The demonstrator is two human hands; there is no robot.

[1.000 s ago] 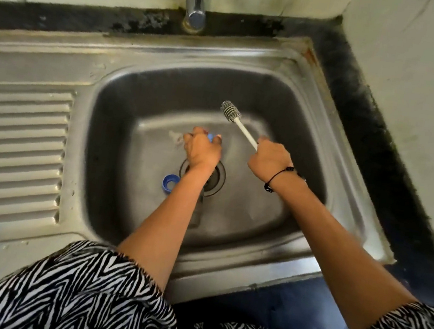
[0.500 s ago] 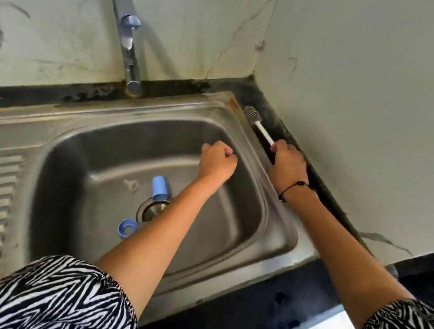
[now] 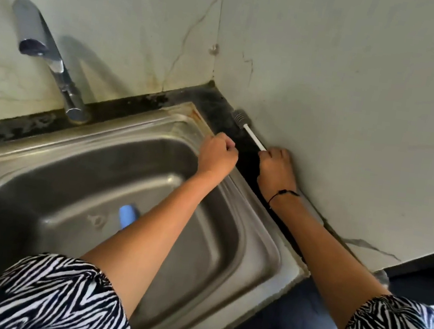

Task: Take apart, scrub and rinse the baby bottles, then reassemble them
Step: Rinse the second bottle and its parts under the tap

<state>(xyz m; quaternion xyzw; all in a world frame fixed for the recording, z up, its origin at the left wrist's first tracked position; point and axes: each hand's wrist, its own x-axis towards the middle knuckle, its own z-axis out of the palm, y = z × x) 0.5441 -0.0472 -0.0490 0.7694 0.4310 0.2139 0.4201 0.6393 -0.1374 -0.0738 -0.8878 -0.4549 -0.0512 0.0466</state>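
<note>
Beside the sink (image 3: 252, 225), right hand (image 3: 276, 170) fingers grasping brush (image 3: 252, 135), left hand (image 3: 218, 154) clenched, contents unclear.

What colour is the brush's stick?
White, with a grey head; the brush shows in the head view.

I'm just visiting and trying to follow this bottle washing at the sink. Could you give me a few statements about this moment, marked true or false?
1. The right hand holds a brush by its white handle. True.
2. Water is running from the tap. False: no stream is visible.
3. The brush head is over the dark counter strip by the wall. True.
4. The blue bottle piece is in the left hand. False: it lies in the sink.
5. Both wrists are bare. False: a black bracelet circles the right wrist.
</note>
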